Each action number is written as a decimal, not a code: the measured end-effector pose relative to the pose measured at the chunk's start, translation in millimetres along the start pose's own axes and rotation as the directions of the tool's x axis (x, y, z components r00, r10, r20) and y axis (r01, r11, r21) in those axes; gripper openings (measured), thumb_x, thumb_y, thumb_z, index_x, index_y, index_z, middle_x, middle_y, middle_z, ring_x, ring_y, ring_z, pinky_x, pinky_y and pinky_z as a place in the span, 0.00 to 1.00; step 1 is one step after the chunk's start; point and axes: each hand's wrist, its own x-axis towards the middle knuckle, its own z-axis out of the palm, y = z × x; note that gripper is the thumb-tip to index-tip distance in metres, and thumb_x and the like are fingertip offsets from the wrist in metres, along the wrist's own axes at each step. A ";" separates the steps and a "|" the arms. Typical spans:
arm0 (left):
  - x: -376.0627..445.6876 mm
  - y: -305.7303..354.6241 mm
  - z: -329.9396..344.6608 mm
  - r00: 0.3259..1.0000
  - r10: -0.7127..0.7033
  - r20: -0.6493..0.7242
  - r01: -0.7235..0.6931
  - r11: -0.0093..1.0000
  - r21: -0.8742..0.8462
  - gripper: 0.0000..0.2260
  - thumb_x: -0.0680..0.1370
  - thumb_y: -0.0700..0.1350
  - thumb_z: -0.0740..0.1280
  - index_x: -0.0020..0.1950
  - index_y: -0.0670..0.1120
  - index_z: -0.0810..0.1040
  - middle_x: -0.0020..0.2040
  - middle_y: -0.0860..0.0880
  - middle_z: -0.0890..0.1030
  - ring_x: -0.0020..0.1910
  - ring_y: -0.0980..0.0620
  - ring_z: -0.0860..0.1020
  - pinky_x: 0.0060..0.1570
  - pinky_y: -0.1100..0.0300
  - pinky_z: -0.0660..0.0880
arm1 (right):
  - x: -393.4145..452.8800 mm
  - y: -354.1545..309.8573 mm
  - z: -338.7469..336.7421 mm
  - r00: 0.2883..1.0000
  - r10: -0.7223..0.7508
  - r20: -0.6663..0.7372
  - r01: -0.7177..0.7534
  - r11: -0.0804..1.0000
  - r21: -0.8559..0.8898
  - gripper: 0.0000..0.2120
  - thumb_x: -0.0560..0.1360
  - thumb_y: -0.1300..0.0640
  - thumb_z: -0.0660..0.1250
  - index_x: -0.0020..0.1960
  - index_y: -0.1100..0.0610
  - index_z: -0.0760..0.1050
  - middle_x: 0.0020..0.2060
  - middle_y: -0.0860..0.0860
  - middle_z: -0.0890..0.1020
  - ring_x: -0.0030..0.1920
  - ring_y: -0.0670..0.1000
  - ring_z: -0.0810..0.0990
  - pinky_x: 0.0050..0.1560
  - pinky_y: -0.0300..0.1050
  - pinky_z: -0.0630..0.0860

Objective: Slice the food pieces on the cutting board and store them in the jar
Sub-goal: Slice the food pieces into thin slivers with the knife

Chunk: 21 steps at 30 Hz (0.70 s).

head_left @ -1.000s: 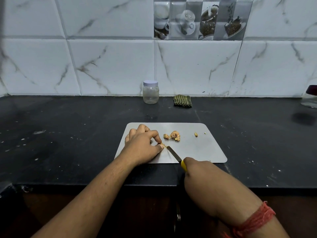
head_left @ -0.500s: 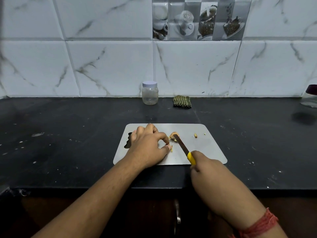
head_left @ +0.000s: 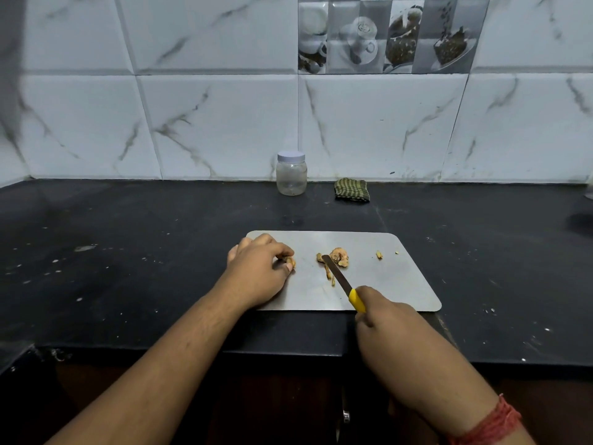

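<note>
On the dark desk a flat grey cutting board lies near the front edge, and everything of the job sits on or behind it.

Furthest left on the board is the left hand, at about nine o'clock from the board's middle. Its grip is clamped: fingers curled over and the thumb tucked under, pinching a small tan food piece against the board surface. The wrist rests over the board's near-left edge.

Moving right, toward the board's centre, lies a knobbly lump of food with a smaller chunk touching its left side. Two thin slivers lie just at six o'clock from it. The knife runs diagonally from five o'clock up to eleven o'clock, its tip resting against the lump and its blade passing beside the slivers.

The right hand is at the board's near edge, its grip closed round the yellow handle, with only the front of the handle showing. A red thread band circles that wrist.

Further right on the board, at about two o'clock from the lump, sit a small offcut and a tiny crumb, apart from everything else.

At twelve o'clock from the board, back against the tiled wall, the clear jar stands upright with its pale lid on. A folded green striped cloth lies just to its right.
</note>
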 end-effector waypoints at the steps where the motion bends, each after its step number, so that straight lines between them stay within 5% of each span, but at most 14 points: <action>1: 0.4 0.5 0.4 1.000 0.004 -0.002 -0.004 1.000 -0.011 0.12 0.81 0.54 0.63 0.64 0.59 0.79 0.59 0.61 0.74 0.65 0.53 0.66 0.72 0.49 0.58 | 1.3 -0.6 0.5 1.000 -0.003 0.008 0.003 1.000 -0.001 0.09 0.80 0.59 0.51 0.56 0.49 0.65 0.38 0.49 0.76 0.38 0.50 0.78 0.40 0.49 0.78; 14: -3.9 -0.3 -0.9 0.998 0.042 -0.038 -0.047 0.988 -0.144 0.10 0.77 0.56 0.71 0.57 0.59 0.78 0.50 0.63 0.79 0.55 0.59 0.73 0.66 0.49 0.69 | 11.5 -17.9 2.6 0.998 -0.024 0.060 0.025 1.000 -0.002 0.12 0.81 0.56 0.51 0.63 0.50 0.63 0.40 0.49 0.73 0.38 0.48 0.77 0.41 0.49 0.81; 17: -3.6 4.3 -0.2 0.997 0.071 -0.043 -0.074 0.994 -0.081 0.08 0.77 0.58 0.70 0.54 0.60 0.78 0.52 0.62 0.78 0.57 0.58 0.72 0.67 0.49 0.66 | 15.2 -18.6 2.8 0.999 -0.021 0.049 0.020 1.000 0.008 0.12 0.81 0.56 0.51 0.63 0.50 0.63 0.40 0.49 0.73 0.38 0.49 0.77 0.41 0.49 0.80; 21: -2.5 10.3 3.2 0.993 0.121 -0.006 -0.121 0.993 -0.003 0.14 0.78 0.59 0.67 0.63 0.60 0.78 0.59 0.61 0.77 0.62 0.55 0.68 0.71 0.50 0.60 | 14.1 -15.8 0.1 1.000 0.001 0.019 -0.002 1.000 0.016 0.10 0.81 0.57 0.50 0.60 0.51 0.65 0.40 0.50 0.74 0.38 0.48 0.76 0.41 0.48 0.78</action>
